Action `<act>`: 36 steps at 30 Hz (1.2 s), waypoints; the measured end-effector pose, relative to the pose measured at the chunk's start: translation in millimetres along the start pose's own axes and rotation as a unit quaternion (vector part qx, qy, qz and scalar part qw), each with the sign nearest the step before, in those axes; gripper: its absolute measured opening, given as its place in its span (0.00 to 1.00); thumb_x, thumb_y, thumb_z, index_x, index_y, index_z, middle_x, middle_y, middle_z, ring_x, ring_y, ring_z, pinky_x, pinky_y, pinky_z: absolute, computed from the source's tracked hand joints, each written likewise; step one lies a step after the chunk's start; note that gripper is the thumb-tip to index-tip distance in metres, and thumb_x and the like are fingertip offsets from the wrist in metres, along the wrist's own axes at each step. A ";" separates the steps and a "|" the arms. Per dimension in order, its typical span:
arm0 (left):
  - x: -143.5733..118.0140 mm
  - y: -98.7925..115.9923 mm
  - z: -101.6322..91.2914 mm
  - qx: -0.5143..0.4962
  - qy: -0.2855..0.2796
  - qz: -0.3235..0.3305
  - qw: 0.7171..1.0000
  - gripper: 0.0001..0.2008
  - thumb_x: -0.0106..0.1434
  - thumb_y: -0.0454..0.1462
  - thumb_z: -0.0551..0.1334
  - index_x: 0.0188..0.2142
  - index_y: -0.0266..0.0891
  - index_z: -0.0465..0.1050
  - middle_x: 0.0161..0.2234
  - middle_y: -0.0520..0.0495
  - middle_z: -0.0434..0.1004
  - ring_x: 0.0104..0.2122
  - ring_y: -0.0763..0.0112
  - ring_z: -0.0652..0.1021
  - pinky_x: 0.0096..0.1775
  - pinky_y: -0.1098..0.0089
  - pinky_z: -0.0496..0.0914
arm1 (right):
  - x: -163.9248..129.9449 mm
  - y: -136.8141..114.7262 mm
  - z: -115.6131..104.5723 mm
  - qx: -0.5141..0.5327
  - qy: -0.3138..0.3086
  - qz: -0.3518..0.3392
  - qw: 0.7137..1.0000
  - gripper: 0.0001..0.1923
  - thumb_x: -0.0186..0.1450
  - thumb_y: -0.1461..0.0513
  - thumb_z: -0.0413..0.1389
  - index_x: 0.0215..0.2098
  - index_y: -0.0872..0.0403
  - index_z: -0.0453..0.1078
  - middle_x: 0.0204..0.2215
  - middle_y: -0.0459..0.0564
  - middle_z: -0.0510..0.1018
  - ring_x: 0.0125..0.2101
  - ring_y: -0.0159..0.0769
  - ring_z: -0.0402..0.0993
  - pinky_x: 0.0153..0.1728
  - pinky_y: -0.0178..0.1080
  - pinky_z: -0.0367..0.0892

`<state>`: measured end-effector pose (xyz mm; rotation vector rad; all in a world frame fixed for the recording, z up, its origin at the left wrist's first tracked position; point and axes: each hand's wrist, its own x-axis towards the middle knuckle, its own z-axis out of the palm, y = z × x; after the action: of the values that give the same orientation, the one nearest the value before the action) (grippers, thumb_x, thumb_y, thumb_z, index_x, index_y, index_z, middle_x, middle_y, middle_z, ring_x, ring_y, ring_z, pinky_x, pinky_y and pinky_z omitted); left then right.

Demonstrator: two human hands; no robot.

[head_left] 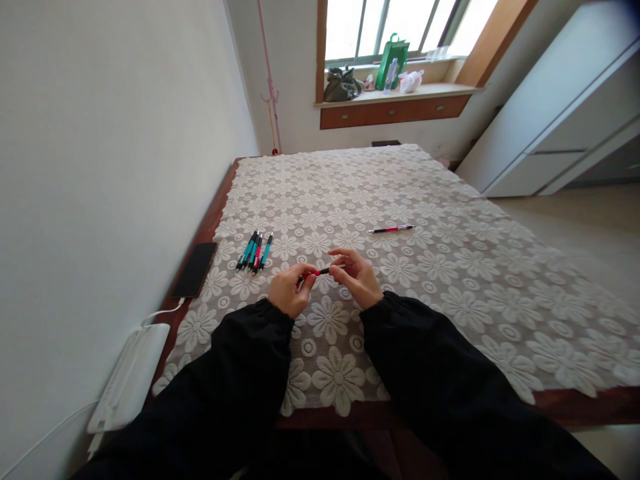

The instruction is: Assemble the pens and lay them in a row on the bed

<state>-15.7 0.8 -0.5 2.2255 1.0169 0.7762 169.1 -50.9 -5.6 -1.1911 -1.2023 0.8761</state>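
Red-black pen (pixel 320 271) – seemingly in two parts – pinched by left hand (pixel 289 291), right hand (pixel 361 277).

red pen (pixel 316 272) mostly hidden in the hands (pixel 327 283), clustered pens (pixel 255 251) too small to count

Both hands (pixel 325 280) close together — fingers pinched, forearms converging

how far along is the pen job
Looks done: a group of pens lies side by side near the phone. In hand: the left hand and right hand hold a red and black pen between them. Seemingly left: one pen lying apart.
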 end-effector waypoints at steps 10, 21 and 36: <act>-1.5 5.3 -1.2 -0.015 0.012 0.004 1.000 0.09 0.65 0.41 0.59 0.41 0.41 0.75 0.35 0.48 0.79 0.29 0.72 0.75 0.31 0.73 0.67 | -1.2 -0.2 -1.6 -0.062 0.026 0.018 0.998 0.24 0.62 0.43 0.58 0.23 0.53 0.69 0.14 0.44 0.68 0.16 0.29 0.61 0.18 0.35 0.56; 0.5 2.6 1.5 -0.057 0.012 0.006 0.998 0.09 0.64 0.41 0.61 0.41 0.42 0.77 0.36 0.48 0.82 0.31 0.70 0.78 0.34 0.71 0.70 | 0.8 1.3 -2.4 0.013 0.006 0.042 0.999 0.20 0.58 0.45 0.62 0.28 0.53 0.72 0.19 0.46 0.75 0.19 0.30 0.65 0.21 0.35 0.61; -0.9 1.6 1.9 -0.063 -0.033 -0.001 0.997 0.12 0.69 0.42 0.55 0.41 0.41 0.75 0.30 0.51 0.81 0.26 0.73 0.77 0.29 0.74 0.68 | 0.1 -0.5 1.0 0.075 -0.061 0.023 0.995 0.22 0.60 0.50 0.63 0.47 0.52 0.72 0.28 0.46 0.77 0.24 0.31 0.68 0.25 0.35 0.64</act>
<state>-14.1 -1.3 -0.9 2.1279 0.9135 0.7391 168.1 -50.7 -5.1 -1.0602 -1.1887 1.0662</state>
